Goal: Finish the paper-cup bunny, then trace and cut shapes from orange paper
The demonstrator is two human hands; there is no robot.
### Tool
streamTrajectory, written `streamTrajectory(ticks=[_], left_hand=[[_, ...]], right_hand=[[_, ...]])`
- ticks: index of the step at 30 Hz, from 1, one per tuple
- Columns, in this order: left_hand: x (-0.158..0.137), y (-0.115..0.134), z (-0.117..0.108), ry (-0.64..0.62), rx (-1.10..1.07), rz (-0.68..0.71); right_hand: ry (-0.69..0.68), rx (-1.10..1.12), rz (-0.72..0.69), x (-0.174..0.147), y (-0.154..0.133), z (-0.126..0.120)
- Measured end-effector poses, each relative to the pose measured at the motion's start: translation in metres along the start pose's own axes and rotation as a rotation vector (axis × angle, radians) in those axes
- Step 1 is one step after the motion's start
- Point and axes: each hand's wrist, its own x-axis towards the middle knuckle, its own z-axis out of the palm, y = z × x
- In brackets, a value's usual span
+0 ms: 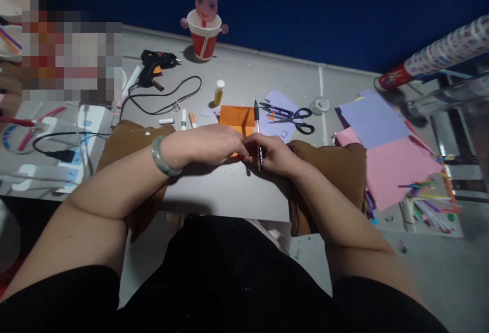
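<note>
My left hand [214, 144], with a jade-green bangle on its wrist, is closed over the near part of a creased orange paper [232, 114]. Its fingertips meet those of my right hand [274, 156] at the paper's lower edge. A black-capped pen [257, 114] with a clear barrel stands nearly upright between the fingers of my right hand. The right thumb and forefinger are also pinched at the paper's edge, where details are hidden. Just beyond, black-handled scissors [304, 128] lie partly open on purple paper [275, 128].
A glue stick [219, 92], glue gun [153, 65] and marker [166, 121] lie beyond my left hand. A rabbit-headed paper cup [204, 43] stands behind. Tape [319, 105] and pink paper [397, 170] are at right; a power strip [82, 155] is at left. Brown cushions [332, 170] flank the work surface.
</note>
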Motion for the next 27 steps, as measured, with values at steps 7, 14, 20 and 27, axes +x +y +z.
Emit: streamTrajectory(ticks=[7,14,20,27], left_hand=[[-0.0008,0.0030,0.0007,-0.036,0.068,-0.041],[-0.0025,0.0048,-0.0028,-0.086,0.088,-0.069],[-0.0044,0.0039,-0.0029,-0.083,0.095,-0.056],[-0.0048,0.0052,-0.0045,-0.108,0.092,-0.081]], right_hand=[[-0.006,0.012,-0.030,-0.0001,-0.0003,0.0007],[-0.053,0.029,-0.014,-0.0005,0.0007,-0.0061],[-0.044,0.025,-0.028,-0.0014,0.0009,-0.0045],[-0.031,0.013,-0.068,-0.0021,-0.0006,-0.0062]])
